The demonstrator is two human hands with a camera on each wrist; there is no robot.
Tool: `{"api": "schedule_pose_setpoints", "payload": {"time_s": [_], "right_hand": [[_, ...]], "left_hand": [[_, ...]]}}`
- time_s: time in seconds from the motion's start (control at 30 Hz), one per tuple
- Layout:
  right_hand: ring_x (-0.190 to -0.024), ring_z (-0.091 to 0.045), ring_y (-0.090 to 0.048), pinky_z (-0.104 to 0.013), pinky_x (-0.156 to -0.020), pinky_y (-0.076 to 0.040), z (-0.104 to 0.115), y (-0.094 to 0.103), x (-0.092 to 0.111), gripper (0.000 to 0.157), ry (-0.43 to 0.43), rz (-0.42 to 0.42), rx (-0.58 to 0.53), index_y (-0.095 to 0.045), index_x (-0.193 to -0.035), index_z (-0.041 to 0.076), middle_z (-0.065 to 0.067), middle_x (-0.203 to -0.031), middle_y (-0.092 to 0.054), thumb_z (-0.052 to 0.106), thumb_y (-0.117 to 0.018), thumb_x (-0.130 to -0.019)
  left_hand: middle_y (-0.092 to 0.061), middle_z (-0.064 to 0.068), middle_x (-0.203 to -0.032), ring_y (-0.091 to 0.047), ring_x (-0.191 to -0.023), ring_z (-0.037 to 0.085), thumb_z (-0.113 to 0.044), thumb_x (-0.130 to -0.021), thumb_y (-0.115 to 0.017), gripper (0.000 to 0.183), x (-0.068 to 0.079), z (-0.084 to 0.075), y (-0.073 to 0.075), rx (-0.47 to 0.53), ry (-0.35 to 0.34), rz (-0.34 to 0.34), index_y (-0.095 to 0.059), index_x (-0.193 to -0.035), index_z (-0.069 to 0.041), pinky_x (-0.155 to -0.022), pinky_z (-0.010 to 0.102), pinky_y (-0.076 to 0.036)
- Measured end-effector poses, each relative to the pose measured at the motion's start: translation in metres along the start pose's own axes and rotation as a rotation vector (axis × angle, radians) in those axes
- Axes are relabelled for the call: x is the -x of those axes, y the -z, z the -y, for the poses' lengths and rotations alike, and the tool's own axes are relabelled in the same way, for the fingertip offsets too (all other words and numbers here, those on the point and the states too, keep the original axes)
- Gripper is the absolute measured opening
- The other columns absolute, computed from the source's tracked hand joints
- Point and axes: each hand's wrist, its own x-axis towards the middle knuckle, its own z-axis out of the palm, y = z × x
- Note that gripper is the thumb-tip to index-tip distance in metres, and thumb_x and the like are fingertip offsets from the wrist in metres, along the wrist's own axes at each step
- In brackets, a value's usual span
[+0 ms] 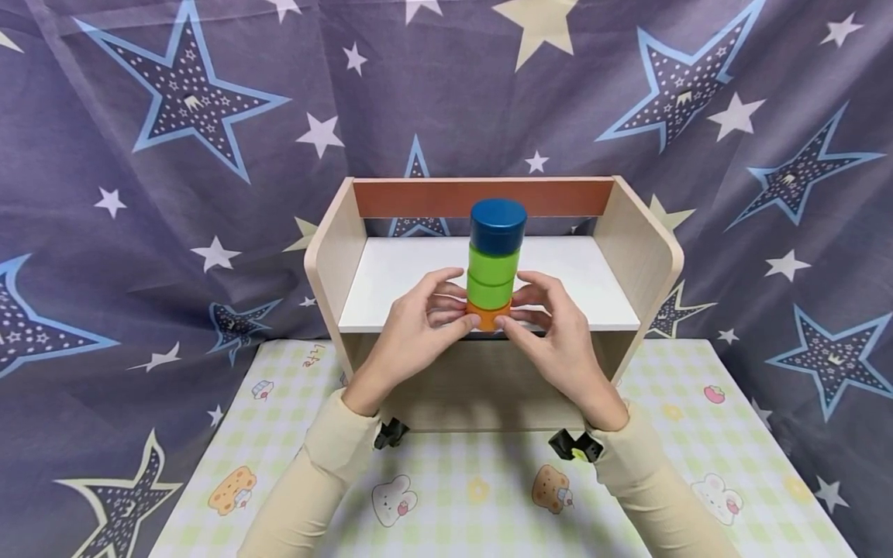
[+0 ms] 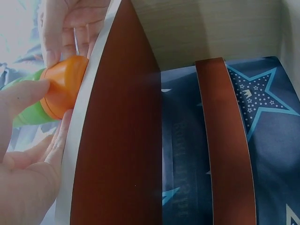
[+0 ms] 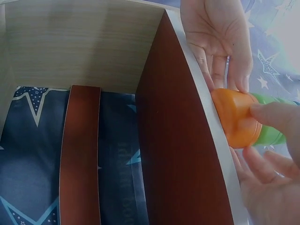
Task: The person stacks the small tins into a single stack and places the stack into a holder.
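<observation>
An upright stack of cup-shaped pieces stands at the front edge of the white upper shelf (image 1: 412,287). It has a dark blue cup (image 1: 498,226) on top, green cups (image 1: 491,280) in the middle and an orange cup (image 1: 486,316) lowest. My left hand (image 1: 417,325) holds the stack low on its left side, thumb on the orange cup. From the right, my right hand (image 1: 558,333) grips it the same way, its thumb against the front of the orange cup. Both wrist views show the orange cup by the shelf's pale edge, with fingers around it.
The small wooden shelf unit (image 1: 326,263) has raised side panels and a reddish-brown back rail (image 1: 481,198). It stands on a table with a green checked cloth (image 1: 477,519). A purple star-patterned curtain (image 1: 279,46) hangs behind.
</observation>
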Motion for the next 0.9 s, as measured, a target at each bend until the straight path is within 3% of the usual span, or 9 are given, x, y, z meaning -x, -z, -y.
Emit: {"api": "schedule_pose_setpoints", "payload": {"time_s": [0.43,0.9], "right_hand": [[-0.085,-0.016,-0.065,-0.033,-0.081,-0.060,-0.0005,-0.0005,0.0021,0.058,-0.011,-0.032,0.039,-0.049,-0.137,0.006,-0.007,-0.091,-0.068,-0.003,-0.076,-0.086],[-0.095,-0.019,-0.070,-0.035,-0.084,-0.059,-0.0027,-0.0029,0.0021,0.061,0.035,0.064,0.121,-0.041,-0.144,0.003,-0.008,-0.110,-0.072,0.002,-0.072,-0.092]], "left_hand": [[-0.066,0.005,-0.099,-0.070,-0.086,0.016,-0.015,-0.088,-0.080,0.065,0.0016,-0.0024,0.0009,-0.063,0.021,-0.002,-0.048,-0.144,-0.008,-0.083,0.030,-0.059],[-0.070,0.003,-0.109,-0.069,-0.096,0.012,-0.021,-0.089,-0.079,0.075,0.0014,-0.0013,0.0003,-0.045,0.031,0.008,-0.036,-0.151,-0.014,-0.087,0.029,-0.058]]}}
